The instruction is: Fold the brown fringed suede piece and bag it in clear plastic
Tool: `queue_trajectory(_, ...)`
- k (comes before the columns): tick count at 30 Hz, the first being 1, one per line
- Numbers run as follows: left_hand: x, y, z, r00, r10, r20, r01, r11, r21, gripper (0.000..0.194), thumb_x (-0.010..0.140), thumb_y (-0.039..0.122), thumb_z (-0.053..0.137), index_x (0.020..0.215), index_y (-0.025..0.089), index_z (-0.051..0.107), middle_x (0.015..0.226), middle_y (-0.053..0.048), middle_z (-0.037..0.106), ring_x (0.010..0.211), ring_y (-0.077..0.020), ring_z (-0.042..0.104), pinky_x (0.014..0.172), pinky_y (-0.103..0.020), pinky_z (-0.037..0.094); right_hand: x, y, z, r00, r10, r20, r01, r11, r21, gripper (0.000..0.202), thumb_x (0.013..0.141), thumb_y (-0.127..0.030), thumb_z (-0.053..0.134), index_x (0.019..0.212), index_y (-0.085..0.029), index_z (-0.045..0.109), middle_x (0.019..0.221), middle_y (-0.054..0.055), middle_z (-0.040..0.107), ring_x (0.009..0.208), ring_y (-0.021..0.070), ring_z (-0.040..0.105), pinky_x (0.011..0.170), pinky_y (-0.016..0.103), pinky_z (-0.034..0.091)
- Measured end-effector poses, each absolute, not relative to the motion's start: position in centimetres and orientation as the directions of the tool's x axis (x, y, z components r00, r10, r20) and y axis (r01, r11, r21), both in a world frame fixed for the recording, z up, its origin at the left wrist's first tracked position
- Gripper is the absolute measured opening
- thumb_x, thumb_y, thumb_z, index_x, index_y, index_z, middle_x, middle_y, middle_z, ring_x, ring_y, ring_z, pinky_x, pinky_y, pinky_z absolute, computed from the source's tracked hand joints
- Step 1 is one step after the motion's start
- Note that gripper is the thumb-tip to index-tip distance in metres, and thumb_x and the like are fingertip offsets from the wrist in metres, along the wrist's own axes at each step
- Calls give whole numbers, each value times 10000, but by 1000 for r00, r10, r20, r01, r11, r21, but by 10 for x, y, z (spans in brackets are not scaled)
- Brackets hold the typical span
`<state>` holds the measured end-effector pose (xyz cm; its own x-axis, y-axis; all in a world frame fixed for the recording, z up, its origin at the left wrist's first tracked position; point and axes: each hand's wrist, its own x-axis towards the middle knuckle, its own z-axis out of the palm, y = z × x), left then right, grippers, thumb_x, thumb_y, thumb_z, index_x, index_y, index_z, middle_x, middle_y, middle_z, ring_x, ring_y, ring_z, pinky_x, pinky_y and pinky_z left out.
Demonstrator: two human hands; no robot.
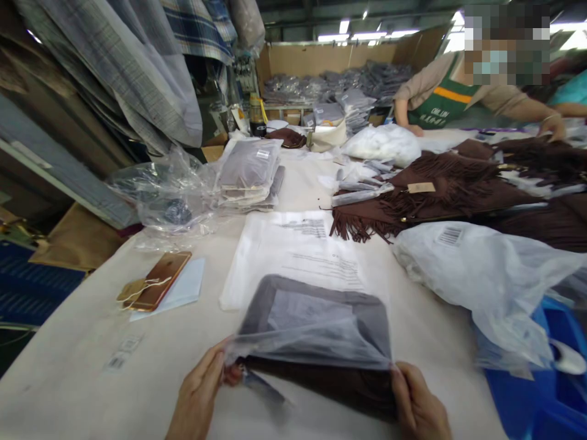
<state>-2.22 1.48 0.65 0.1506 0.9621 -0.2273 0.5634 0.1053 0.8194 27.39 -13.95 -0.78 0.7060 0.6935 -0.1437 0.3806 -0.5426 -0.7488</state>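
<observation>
My left hand (199, 391) pinches the near left corner of a clear plastic bag (316, 321) that holds a folded dark brown garment. My right hand (419, 403) grips the bag's near right corner. The bag's open end faces me, and brown fabric (330, 382) sticks out of it between my hands. The bag lies on a sheet of flat printed plastic bags (293, 247) on the pale table (82, 366).
A gold phone (160, 280) with a paper tag lies left. A stack of bagged garments (250, 171) sits further back. Brown fringed garments (440, 189) and a white plastic bag (481, 275) lie right, above a blue bin (550, 391). A person in a green apron (452, 98) works at the far right.
</observation>
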Motion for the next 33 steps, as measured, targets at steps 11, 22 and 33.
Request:
queue_trajectory(11,130,-27,4,655,-39,755,-23,-999,-32,129,832,180,539,939,206,606,951,-30,618,905,-160,554,797,-310,454,281,-113,2,555,822,-126,357,-372,-857,340,865,-553,352,744,-260,474,559,-37,505,484,143,495,493,248,381)
queue_trajectory(22,160,-12,26,757,-351,551,-322,-934,-154,180,849,214,518,973,173,641,1060,-63,597,615,-116,512,480,-257,369,303,-110,18,423,882,-207,265,-339,-903,380,847,-536,407,677,-209,499,592,-46,447,553,108,450,534,222,385)
queue_trajectory(33,167,-17,35,830,-351,434,-299,-936,-185,180,849,193,465,831,117,627,883,-73,613,570,-123,518,399,-253,336,304,-110,22,456,836,-307,77,-380,-922,398,787,-570,487,647,-198,497,577,-50,406,550,104,398,510,226,358)
